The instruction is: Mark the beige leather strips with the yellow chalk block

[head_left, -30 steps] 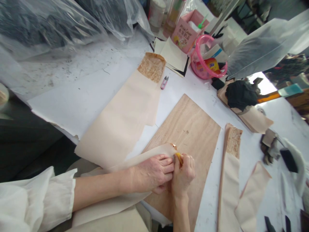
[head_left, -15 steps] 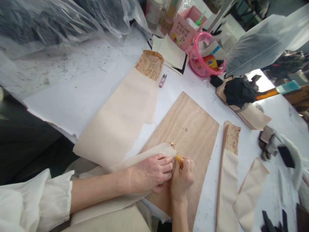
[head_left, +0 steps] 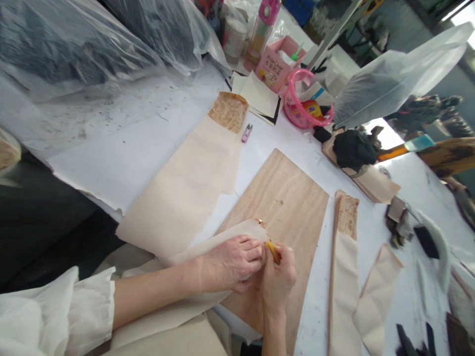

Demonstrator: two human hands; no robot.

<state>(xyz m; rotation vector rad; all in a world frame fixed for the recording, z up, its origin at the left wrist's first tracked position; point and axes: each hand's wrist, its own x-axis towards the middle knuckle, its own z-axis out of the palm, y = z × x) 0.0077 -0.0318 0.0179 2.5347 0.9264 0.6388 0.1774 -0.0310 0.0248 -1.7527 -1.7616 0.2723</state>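
Note:
My left hand (head_left: 230,262) lies on a long cream strip of material (head_left: 226,238), fingers curled, pressing it onto the wooden board (head_left: 285,202). Right beside it my right hand (head_left: 278,279) is closed round a small yellow tool (head_left: 273,249) whose tip meets the strip's torn end. Both hands touch each other near the board's lower left edge. What the tool's tip is doing stays hidden under the fingers.
A wide cream sheet (head_left: 193,183) lies left of the board, small pink snips (head_left: 246,132) above it. More cream strips (head_left: 345,257) lie to the right. A pink basket (head_left: 308,99), a pink box (head_left: 272,66) and bottles stand at the back. Plastic bags (head_left: 92,44) cover the far left.
The camera has tilted slightly. Both hands stay together at the strip's end, with only slight shifting of the fingers.

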